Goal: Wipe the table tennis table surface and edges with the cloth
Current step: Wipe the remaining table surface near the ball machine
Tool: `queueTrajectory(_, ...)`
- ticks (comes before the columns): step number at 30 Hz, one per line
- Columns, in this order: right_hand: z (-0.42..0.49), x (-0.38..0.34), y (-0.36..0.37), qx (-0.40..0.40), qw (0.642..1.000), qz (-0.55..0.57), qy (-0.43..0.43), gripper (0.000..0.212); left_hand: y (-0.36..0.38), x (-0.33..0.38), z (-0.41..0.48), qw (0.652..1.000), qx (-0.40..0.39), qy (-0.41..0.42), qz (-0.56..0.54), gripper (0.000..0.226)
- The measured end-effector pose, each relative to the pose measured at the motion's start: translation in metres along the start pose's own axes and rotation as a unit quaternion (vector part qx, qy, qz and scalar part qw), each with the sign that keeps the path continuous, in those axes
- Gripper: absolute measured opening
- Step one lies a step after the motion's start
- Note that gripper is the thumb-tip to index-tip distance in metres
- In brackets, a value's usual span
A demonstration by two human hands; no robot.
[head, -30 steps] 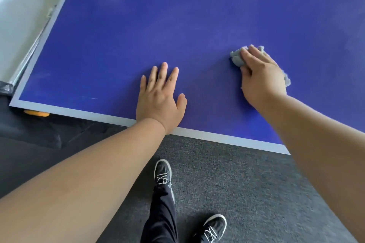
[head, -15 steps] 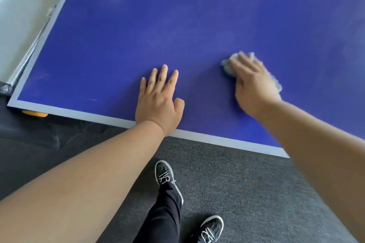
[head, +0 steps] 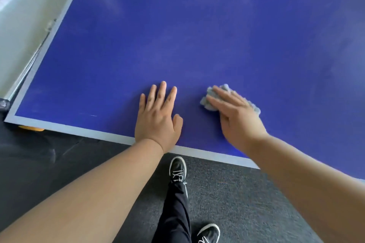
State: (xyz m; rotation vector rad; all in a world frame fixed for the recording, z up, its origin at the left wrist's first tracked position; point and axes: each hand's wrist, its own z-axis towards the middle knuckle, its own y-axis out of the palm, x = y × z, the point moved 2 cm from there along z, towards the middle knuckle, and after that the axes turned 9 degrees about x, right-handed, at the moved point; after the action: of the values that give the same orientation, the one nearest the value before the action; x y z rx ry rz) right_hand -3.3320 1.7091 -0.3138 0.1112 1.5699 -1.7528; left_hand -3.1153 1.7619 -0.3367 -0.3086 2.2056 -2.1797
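Observation:
The blue table tennis table (head: pixel 197 35) fills the upper view, with a pale line along its near edge and left side. My left hand (head: pixel 158 116) lies flat on the surface near the front edge, fingers straight and spread. My right hand (head: pixel 235 112) presses a crumpled grey cloth (head: pixel 209 98) against the table with straight fingers. The cloth shows past my fingertips and at the right side of my hand; the rest is hidden beneath my palm.
Grey carpet (head: pixel 246 199) lies below the table's front edge, where my leg and black shoes (head: pixel 177 169) stand. The table's left corner (head: pixel 9 118) is at the far left, with a yellow part (head: pixel 31 128) under it and a bright floor beyond.
My right hand has slid the cloth leftward and toward the front edge, closer to my left hand. My left hand has stayed in place on the table.

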Motion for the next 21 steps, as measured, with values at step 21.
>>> queueTrajectory(21, 0.097, 0.04, -0.011, 0.029, 0.984, -0.08, 0.155, 0.056, -0.01, 0.003, 0.035, 0.997, -0.048, 0.021, -0.058, 0.071)
